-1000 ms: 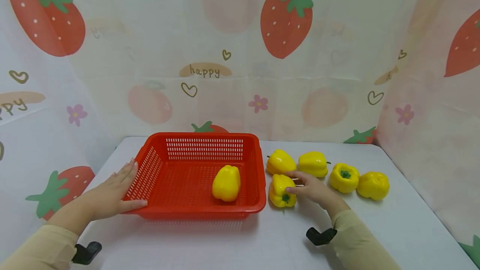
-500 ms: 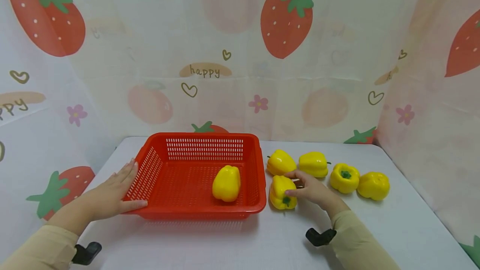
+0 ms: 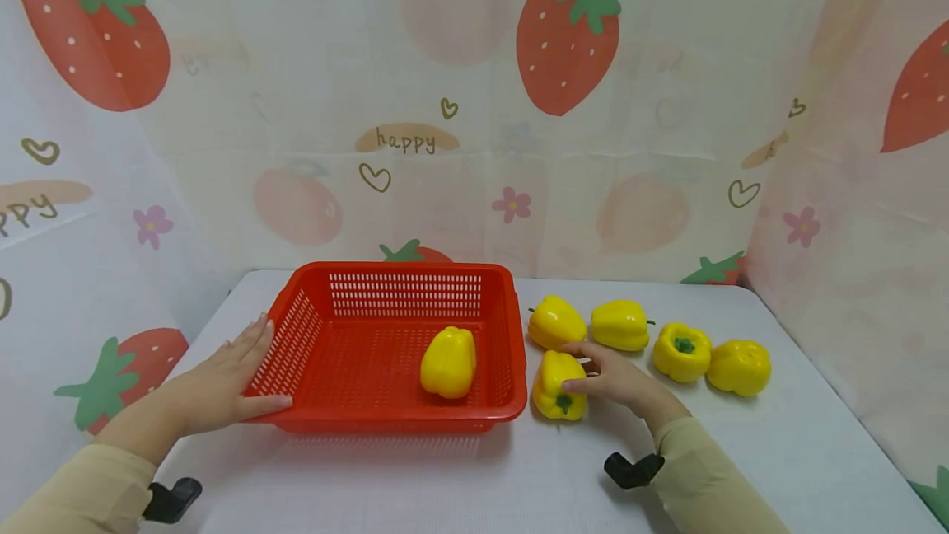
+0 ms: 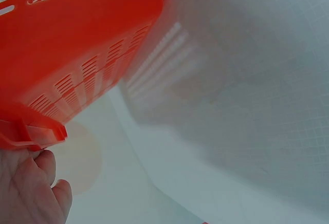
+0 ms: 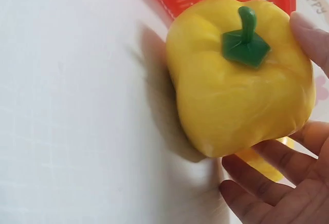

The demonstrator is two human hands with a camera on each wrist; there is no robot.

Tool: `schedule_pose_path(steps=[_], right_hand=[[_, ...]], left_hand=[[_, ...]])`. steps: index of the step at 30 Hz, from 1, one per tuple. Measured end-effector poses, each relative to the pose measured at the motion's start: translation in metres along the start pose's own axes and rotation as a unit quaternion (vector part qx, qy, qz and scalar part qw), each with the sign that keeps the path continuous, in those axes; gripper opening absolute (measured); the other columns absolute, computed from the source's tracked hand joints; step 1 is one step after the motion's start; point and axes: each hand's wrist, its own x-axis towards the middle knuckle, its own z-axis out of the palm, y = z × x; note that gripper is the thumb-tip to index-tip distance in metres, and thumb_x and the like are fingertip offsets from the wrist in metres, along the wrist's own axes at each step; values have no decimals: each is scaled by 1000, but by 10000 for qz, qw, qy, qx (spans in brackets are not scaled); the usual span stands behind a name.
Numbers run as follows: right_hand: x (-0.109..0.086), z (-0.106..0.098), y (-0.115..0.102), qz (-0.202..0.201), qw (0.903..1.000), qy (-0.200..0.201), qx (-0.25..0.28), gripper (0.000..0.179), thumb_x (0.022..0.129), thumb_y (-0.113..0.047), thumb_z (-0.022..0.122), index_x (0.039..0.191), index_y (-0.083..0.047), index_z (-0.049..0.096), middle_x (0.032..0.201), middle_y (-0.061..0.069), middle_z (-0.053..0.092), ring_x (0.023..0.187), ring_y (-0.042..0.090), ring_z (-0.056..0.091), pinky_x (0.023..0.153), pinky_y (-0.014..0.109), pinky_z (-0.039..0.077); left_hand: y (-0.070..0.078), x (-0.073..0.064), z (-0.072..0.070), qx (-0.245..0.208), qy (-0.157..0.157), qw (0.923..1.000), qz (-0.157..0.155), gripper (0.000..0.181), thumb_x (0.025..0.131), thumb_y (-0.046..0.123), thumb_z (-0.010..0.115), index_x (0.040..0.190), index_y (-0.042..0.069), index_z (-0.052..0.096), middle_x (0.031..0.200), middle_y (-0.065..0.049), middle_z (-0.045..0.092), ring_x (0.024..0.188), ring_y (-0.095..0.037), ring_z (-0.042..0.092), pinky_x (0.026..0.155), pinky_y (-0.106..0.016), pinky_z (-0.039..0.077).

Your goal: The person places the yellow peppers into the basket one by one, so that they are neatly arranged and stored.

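Observation:
A red plastic basket stands on the table with one yellow bell pepper inside. In the head view, my left hand rests on the basket's left side, fingers straight along the rim and thumb laid over the front corner. To the basket's right, my right hand holds another yellow bell pepper between thumb and fingers, its green stem facing me. The right wrist view shows the thumb on one side of that pepper and fingertips at the other, close over the white tabletop.
Behind the held pepper lie two yellow bell peppers, one near the basket and one beside it. Farther right sit another pepper and a last one. A strawberry-print curtain encloses the white table.
My right hand has shifted the bell pepper slightly toward the front of the table, beside the basket. My left hand and the basket have stayed in place.

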Motion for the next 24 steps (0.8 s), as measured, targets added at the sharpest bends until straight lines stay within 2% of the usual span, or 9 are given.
schedule_pose_path(steps=[9, 24], right_hand=[[-2, 0, 0, -114, 9999, -36, 121, 66, 71, -42, 75, 128, -22, 50, 127, 1, 50, 108, 24, 48, 92, 49, 42], [-1, 3, -1, -40, 9998, 139, -99, 69, 67, -46, 77, 127, -23, 52, 124, 1, 52, 104, 23, 50, 89, 43, 46]], left_hand=[[0, 0, -1, -13, -20, 10000, 19, 110, 74, 64, 59, 145, -2, 6, 150, -23, 7, 133, -41, 11, 102, -63, 18], [-2, 1, 0, 130, -63, 9999, -29, 113, 72, 68, 56, 145, -1, 6, 150, -23, 7, 134, -41, 10, 103, -62, 19]])
